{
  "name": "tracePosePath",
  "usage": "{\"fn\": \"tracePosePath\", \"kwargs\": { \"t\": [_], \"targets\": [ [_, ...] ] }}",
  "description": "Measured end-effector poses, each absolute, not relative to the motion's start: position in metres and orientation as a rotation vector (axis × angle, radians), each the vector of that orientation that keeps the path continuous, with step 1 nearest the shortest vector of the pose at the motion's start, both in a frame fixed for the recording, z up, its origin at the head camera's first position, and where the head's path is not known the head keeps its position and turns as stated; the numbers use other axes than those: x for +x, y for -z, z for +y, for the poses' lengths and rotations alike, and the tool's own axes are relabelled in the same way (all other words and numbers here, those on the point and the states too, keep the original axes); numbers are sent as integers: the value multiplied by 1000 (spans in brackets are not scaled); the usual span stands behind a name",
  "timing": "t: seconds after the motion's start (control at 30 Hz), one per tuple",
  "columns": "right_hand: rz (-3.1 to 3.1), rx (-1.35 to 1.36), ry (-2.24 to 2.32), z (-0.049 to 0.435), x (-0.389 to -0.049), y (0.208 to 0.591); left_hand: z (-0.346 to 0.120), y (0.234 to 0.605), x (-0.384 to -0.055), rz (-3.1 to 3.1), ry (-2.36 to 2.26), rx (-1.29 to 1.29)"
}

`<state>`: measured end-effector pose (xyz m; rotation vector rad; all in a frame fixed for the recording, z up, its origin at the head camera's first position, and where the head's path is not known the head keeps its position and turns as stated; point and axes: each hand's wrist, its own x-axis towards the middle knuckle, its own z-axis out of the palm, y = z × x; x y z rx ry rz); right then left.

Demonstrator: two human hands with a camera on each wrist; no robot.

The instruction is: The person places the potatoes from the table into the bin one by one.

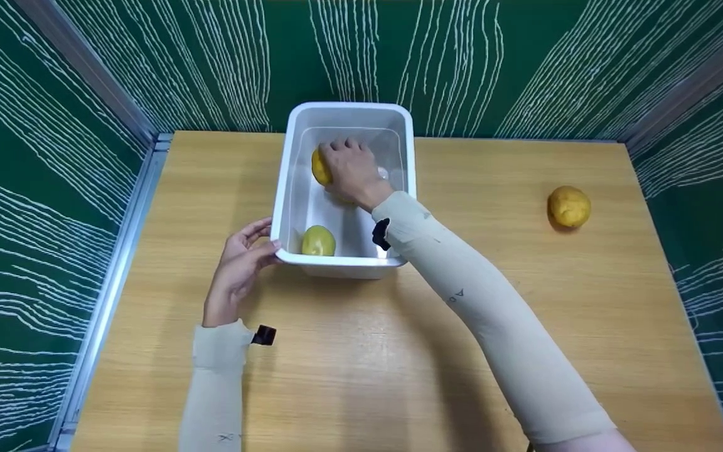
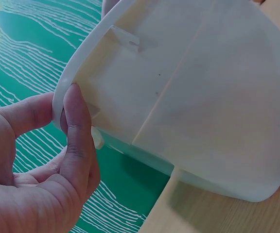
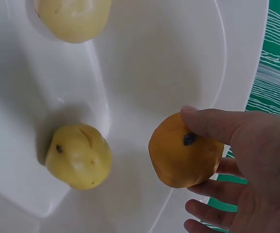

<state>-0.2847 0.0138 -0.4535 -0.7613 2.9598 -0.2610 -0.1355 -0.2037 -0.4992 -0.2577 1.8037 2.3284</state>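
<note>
A deep white plastic bin (image 1: 349, 258) stands at the back of the table. My left hand (image 1: 236, 263) pinches its near left corner rim between thumb and fingers; the bin's outer wall (image 2: 203, 107) fills much of the left wrist view. Inside the bin, my right hand (image 1: 354, 172) holds a round orange-yellow fruit (image 3: 183, 153) with a dark spot, thumb on one side and fingers on the other. A yellow-green fruit (image 1: 318, 241) lies in the near left corner. The right wrist view shows two pale yellow fruits, one dimpled (image 3: 79, 156) and one cut by the frame's top edge (image 3: 74, 17).
Another round yellow fruit (image 1: 569, 207) sits on the wooden table (image 1: 499, 188), well to the right of the bin. Green walls (image 1: 393, 56) with white wavy lines enclose the table at the back and both sides.
</note>
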Motion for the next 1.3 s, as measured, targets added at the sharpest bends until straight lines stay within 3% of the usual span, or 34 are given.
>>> {"fn": "tracePosePath", "kwargs": {
  "t": [1.3],
  "targets": [
    [2872, -818, 249, 3, -282, 473, -205, 500, -136, 1773, -2349, -269]
  ]
}}
